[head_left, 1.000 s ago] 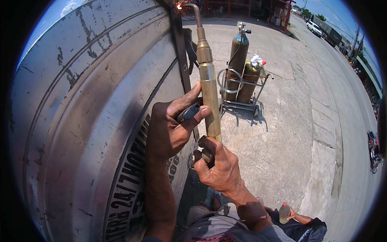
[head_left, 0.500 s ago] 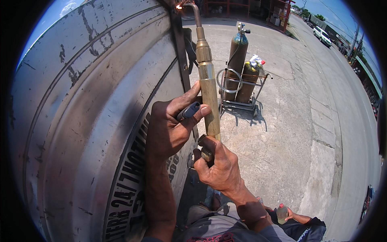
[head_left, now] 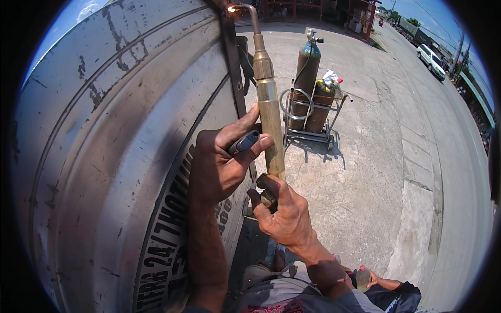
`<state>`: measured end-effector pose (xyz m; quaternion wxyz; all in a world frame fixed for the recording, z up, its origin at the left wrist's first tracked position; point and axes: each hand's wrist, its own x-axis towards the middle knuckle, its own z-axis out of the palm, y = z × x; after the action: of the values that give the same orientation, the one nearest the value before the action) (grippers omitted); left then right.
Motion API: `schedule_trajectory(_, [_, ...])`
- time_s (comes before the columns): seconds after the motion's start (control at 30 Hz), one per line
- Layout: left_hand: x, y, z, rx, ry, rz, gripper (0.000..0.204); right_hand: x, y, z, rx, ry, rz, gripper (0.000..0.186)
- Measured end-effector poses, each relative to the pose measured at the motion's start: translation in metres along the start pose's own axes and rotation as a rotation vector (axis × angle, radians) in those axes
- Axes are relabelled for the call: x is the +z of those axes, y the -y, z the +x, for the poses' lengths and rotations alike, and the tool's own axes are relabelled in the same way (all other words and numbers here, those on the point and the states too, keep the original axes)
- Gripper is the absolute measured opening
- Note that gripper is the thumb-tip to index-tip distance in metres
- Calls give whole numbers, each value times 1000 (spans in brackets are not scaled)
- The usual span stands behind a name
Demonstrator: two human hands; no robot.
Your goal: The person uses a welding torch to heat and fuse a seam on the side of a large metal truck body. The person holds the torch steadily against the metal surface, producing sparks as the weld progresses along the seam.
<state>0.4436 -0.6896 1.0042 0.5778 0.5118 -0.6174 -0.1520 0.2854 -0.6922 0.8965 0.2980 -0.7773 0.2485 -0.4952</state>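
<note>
A brass gas torch (head_left: 270, 125) stands nearly upright in front of me, its bent copper tip (head_left: 254, 20) turned left. At the tip a small bright flame with sparks (head_left: 233, 9) meets the dark vertical metal post (head_left: 229, 44). My left hand (head_left: 216, 169) steadies the torch body between forefinger and thumb, and also pinches a dark grey lighter-like object (head_left: 244, 143). Lower down, my right hand (head_left: 288, 215) grips the torch's rear end, thumb and fingers around a valve knob (head_left: 269, 199). The palm hides part of that end.
A large scuffed metal panel (head_left: 130, 125) with lettering fills the left side. Two gas cylinders (head_left: 308, 68) stand on a wheeled cart (head_left: 310, 136) ahead. At lower right another person's hand (head_left: 374, 279) holds a bottle (head_left: 363, 278). A white vehicle (head_left: 431, 58) is on the road.
My right thumb and fingers have shifted slightly at the valve knob. The white vehicle has come nearer along the road. The other person's bottle has moved a little left and down.
</note>
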Motion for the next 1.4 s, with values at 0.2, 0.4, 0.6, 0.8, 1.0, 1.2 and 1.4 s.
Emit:
schedule_trajectory(0.2, [1,1,0,-1,6,-20,58,-1,2,0,6,-7,-15,53])
schedule_trajectory(0.4, [1,2,0,27,12,9,58,0,2,0,20,-1,-15,56])
schedule_trajectory(0.6, [1,4,0,25,-2,17,57,1,1,0,17,13,-36,59])
schedule_trajectory(0.8, [0,1,0,-5,-5,12,57,3,-1,2,-2,-1,-53,60])
schedule_trajectory(1.0, [0,0,1,8,5,19,56,3,-1,3,-7,-5,-45,59])
schedule_trajectory(1.2, [-3,3,-1,14,25,32,58,-4,13,5,71,49,-69,41])
schedule_trajectory(1.4, [-2,2,1,28,47,2,59,-1,3,4,-15,-14,-59,56])
